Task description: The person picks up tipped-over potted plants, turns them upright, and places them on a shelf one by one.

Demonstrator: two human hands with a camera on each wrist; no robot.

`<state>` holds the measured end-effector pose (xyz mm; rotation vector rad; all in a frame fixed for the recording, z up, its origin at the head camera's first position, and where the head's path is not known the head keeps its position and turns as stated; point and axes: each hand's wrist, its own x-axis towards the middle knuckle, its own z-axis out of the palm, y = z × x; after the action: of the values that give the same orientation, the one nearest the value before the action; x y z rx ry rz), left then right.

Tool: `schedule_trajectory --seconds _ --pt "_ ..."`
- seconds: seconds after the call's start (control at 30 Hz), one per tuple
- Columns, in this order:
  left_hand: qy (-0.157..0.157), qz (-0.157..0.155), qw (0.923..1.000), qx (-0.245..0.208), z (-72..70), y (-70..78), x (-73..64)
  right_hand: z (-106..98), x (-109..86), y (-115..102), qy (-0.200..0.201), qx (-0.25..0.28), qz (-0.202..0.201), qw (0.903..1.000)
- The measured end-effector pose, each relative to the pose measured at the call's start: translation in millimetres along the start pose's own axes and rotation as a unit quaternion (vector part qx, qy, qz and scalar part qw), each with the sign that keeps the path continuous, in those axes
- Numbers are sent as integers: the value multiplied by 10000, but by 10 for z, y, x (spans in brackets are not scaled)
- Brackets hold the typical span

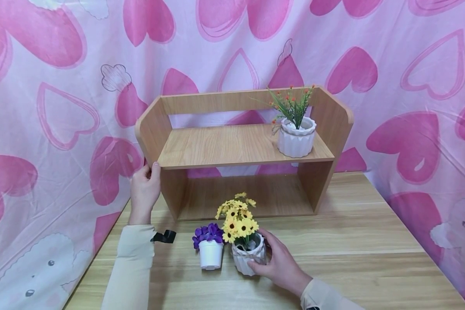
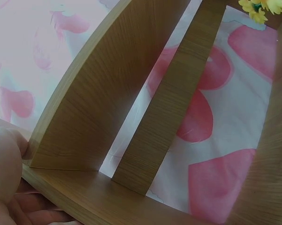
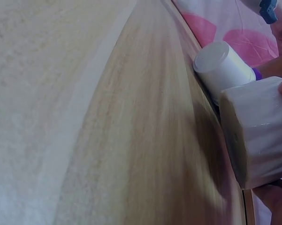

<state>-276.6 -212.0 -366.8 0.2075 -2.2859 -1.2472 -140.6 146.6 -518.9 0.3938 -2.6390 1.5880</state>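
Note:
My left hand (image 1: 145, 191) grips the left edge of a two-tier wooden shelf (image 1: 217, 146), its thumb at the middle board's front corner. In the left wrist view, fingers (image 2: 40, 208) curl round the wood. My right hand (image 1: 277, 265) holds a white ribbed flowerpot (image 1: 249, 258) with yellow flowers (image 1: 238, 221), thumb and fingers on opposite sides. The pot's underside (image 3: 234, 136) shows in the right wrist view; I cannot tell whether it touches the table. Just left of it is a smaller white pot (image 1: 211, 255) with purple flowers (image 1: 208, 234).
On the shelf's middle board, at the right, stands a white pot (image 1: 296, 140) with orange-flowered greenery (image 1: 292, 107). The shelf stands at the back of the wooden table (image 1: 372, 245). A pink heart-patterned cloth (image 1: 236, 51) hangs behind. A black strap (image 1: 164, 236) hangs by my left wrist.

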Motion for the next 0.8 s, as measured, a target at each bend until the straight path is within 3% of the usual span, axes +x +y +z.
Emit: schedule_trajectory --seconds 0.33,0.6,0.8 --pt "-37 -95 9999 -3 4 4 -4 -13 -3 119 -153 119 -567 9982" --pt "-39 -96 9999 -30 8 14 16 -80 13 214 -621 303 -641 9955" --pt "25 -38 10000 56 9 5 14 -93 15 262 -904 583 -470 9931"
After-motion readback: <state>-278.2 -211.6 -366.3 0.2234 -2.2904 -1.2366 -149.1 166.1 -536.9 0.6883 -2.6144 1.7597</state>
